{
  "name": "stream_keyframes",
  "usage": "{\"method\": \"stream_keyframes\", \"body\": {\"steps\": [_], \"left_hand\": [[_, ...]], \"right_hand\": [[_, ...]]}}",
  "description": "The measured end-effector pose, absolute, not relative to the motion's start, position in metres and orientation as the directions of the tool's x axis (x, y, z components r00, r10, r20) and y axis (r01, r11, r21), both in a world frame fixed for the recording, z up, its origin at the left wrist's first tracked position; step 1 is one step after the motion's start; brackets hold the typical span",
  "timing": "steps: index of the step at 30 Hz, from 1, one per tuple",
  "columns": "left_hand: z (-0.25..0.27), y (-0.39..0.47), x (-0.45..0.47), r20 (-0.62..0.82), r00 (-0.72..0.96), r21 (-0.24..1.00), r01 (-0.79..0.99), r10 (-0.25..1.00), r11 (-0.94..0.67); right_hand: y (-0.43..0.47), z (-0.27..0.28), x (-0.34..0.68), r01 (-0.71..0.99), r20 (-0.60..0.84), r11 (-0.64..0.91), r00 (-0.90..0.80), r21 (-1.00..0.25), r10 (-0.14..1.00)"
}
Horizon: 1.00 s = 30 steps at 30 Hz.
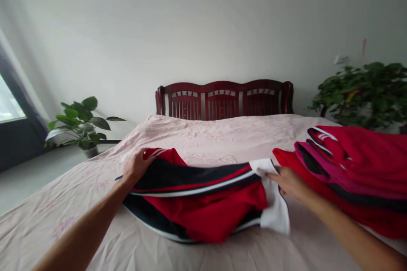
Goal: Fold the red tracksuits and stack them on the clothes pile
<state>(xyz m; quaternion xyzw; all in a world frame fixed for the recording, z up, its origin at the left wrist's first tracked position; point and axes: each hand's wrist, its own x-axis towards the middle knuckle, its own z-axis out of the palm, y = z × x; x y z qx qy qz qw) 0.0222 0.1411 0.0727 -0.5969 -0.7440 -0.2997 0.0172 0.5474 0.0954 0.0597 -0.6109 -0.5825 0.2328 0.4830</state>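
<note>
Head view, which I follow from a distance: a red, navy and white garment (pixel 211 214) lies at the near middle of a pale pink bedspread (pixel 104 203), stretched between two bare hands. I see the left hand (pixel 137 166) closed over its left end, and the right hand (pixel 288 181) pinching its white right end. To the right, a pile of red and magenta clothes (pixel 365 169) lies already folded and stacked. I judge the held garment only partly done: doubled over loosely, its layers uneven and bunched, not yet flat or on the pile. Cloth hides some left fingertips, blur softens the edges, and I cannot tell which garment part is held. The pile runs off the right edge.
</note>
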Motion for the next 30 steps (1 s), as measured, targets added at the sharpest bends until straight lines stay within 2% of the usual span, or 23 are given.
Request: {"method": "stream_keyframes", "body": {"steps": [3,5,6,8,10,11,14,17,20,23,25,27,30], "left_hand": [[0.114,0.145,0.018,0.597,-0.458,0.566,0.823,0.659,0.059],[0.129,0.142,0.013,0.646,-0.553,0.673,0.738,0.526,-0.052],[0.13,0.138,0.01,0.61,-0.57,0.728,0.678,0.55,-0.105],[0.12,0.127,0.003,0.448,-0.513,0.835,0.533,0.732,-0.138],[0.096,0.112,-0.003,0.239,-0.375,0.899,0.434,0.896,-0.059],[0.081,0.103,-0.006,0.161,-0.326,0.906,0.424,0.932,-0.008],[0.038,0.077,-0.008,0.022,-0.272,0.895,0.435,0.962,0.102],[0.012,0.057,-0.006,-0.036,-0.288,0.884,0.437,0.957,0.165],[0.001,0.045,0.0,-0.02,-0.297,0.892,0.426,0.955,0.151],[-0.012,0.037,0.011,0.029,-0.274,0.923,0.376,0.961,0.079],[-0.023,0.034,0.017,0.065,-0.295,0.937,0.347,0.953,0.043],[-0.035,0.033,0.023,0.108,-0.344,0.937,0.349,0.933,0.02],[-0.043,0.033,0.032,0.16,-0.385,0.943,0.333,0.909,-0.025]], "right_hand": [[0.126,0.078,0.547,0.358,0.405,0.278,0.355,-0.891,0.842],[0.137,0.081,0.551,0.313,0.515,0.412,0.438,-0.856,0.737],[0.14,0.077,0.555,0.313,0.527,0.425,0.458,-0.849,0.716],[0.14,0.061,0.568,0.317,0.45,0.33,0.475,-0.889,0.756],[0.136,0.034,0.585,0.305,0.308,0.172,0.487,-0.937,0.817],[0.132,0.019,0.593,0.295,0.252,0.112,0.497,-0.949,0.83],[0.115,-0.02,0.607,0.267,0.166,0.024,0.526,-0.963,0.834],[0.093,-0.036,0.592,0.325,0.196,0.028,0.495,-0.945,0.847],[0.067,-0.03,0.548,0.525,0.339,0.145,0.294,-0.839,0.894],[0.037,-0.015,0.49,0.631,0.424,0.368,-0.066,-0.684,0.903],[0.017,-0.008,0.452,0.613,0.378,0.507,-0.338,-0.607,0.862],[-0.001,-0.008,0.418,0.589,0.323,0.618,-0.534,-0.52,0.781],[-0.015,-0.016,0.375,0.58,0.277,0.706,-0.658,-0.406,0.7]]}}
